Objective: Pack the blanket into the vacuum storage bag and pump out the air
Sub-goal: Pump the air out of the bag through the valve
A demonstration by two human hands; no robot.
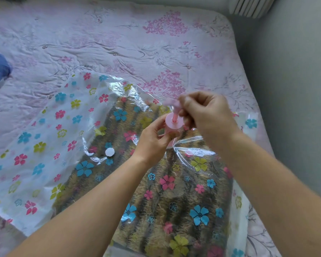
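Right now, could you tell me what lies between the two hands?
The pink pump, in the head view: the left hand holds its barrel, the right hand grips its handle.

A home bedroom: a bed [119, 43] under floral sheet, radiator [248, 6] beside.

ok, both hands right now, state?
Left hand: grips the pink pump by its body.
Right hand: grips the plunger top, motion-blurred.

Left grip [154, 138] curls closed low; right grip [206, 115] pinches closed just above it.
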